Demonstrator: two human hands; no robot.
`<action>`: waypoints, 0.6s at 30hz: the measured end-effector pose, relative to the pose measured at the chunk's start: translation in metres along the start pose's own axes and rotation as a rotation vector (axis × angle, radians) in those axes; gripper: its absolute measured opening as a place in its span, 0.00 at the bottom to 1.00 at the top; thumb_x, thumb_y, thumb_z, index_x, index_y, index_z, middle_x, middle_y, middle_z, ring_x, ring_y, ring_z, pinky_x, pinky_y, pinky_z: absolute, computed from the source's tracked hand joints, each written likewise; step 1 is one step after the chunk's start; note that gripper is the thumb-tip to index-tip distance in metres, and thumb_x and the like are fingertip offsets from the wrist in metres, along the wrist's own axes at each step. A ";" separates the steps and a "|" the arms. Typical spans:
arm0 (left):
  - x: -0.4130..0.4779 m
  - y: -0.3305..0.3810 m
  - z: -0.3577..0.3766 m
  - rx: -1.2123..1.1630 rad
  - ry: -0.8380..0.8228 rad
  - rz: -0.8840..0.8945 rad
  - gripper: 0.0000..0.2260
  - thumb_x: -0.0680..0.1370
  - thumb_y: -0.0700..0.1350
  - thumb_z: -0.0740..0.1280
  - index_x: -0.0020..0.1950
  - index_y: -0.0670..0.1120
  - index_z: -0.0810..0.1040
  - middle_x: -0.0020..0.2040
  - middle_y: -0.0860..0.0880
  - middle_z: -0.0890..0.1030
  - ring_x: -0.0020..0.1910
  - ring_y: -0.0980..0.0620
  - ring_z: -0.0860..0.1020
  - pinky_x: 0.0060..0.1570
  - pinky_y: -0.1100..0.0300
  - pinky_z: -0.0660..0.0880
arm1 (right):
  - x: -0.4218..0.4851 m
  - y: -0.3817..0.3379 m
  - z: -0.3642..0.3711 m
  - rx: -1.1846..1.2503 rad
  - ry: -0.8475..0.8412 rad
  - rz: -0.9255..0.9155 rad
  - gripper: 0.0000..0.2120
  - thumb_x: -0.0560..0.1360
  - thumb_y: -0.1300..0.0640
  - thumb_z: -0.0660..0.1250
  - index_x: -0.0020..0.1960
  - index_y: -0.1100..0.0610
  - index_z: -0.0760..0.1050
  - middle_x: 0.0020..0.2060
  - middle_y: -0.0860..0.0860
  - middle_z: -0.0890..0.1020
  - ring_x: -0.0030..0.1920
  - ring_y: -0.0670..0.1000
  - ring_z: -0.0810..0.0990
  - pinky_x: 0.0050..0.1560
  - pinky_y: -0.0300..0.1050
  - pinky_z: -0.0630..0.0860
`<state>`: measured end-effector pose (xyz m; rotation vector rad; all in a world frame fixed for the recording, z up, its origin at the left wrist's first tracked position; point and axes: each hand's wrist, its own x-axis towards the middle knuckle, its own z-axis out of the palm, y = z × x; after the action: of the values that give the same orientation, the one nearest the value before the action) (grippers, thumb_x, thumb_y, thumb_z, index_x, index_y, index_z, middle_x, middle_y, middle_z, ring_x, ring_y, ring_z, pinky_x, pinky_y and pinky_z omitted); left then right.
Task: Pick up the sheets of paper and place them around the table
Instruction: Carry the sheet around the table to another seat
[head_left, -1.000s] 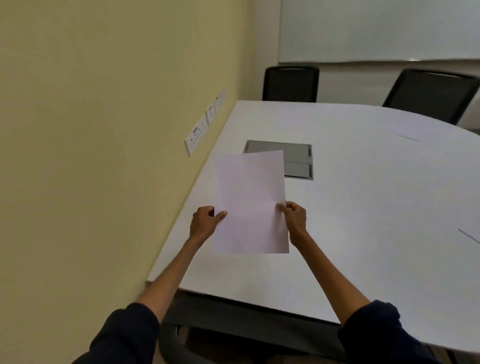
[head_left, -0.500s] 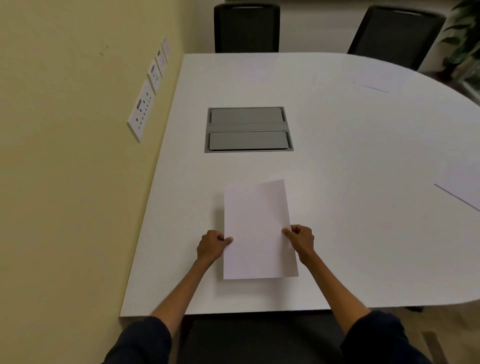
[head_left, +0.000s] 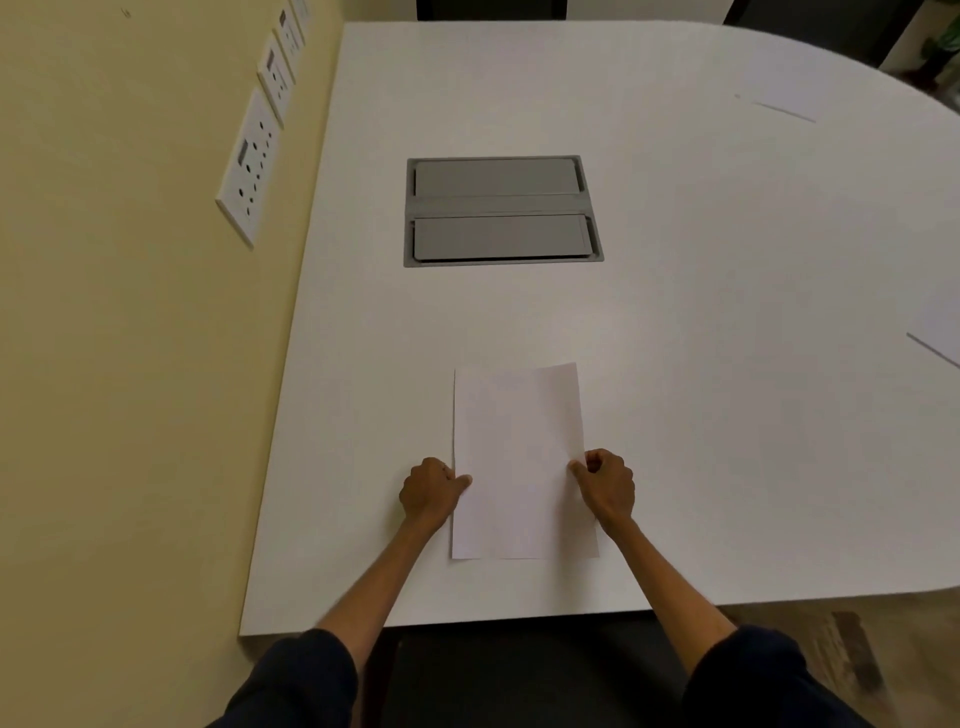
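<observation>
Sheet (head_left: 519, 457) of paper is lying flat close to the near edge of the table (head_left: 701, 322); I am observing the left hand (head_left: 428, 493) and right hand (head_left: 608, 486) pinching its long side edges. I am judging it light, limp, crease-prone, best held at both edges

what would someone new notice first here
A sheet of paper is front and centre, by the near edge of the white table, with the left hand and right hand pinching its long sides. Beyond it a grey cable hatch is set into the top, and wall sockets line the yellow wall at left.
</observation>
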<state>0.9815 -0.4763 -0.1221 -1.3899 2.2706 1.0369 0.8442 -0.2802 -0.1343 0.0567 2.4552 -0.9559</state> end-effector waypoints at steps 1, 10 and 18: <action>0.001 0.000 0.001 0.022 0.004 0.003 0.17 0.75 0.54 0.71 0.53 0.41 0.79 0.52 0.45 0.82 0.53 0.44 0.81 0.46 0.57 0.74 | 0.000 0.000 0.000 -0.027 0.005 -0.016 0.09 0.74 0.54 0.69 0.50 0.59 0.79 0.43 0.52 0.83 0.43 0.54 0.81 0.45 0.46 0.76; 0.007 -0.013 0.007 0.144 0.004 0.001 0.24 0.74 0.62 0.68 0.53 0.40 0.78 0.50 0.43 0.83 0.49 0.43 0.82 0.42 0.57 0.73 | 0.003 0.005 -0.002 -0.212 0.019 -0.161 0.18 0.74 0.51 0.68 0.61 0.56 0.72 0.52 0.51 0.81 0.50 0.54 0.80 0.49 0.47 0.75; 0.004 -0.016 0.010 0.249 0.266 0.345 0.30 0.71 0.63 0.70 0.63 0.45 0.69 0.53 0.46 0.81 0.54 0.46 0.80 0.47 0.55 0.71 | 0.007 0.012 -0.011 -0.438 -0.071 -0.441 0.32 0.75 0.45 0.69 0.75 0.53 0.64 0.72 0.51 0.67 0.73 0.53 0.65 0.69 0.53 0.65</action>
<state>0.9920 -0.4762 -0.1376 -1.1154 2.7939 0.6527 0.8356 -0.2650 -0.1375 -0.6779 2.6010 -0.5453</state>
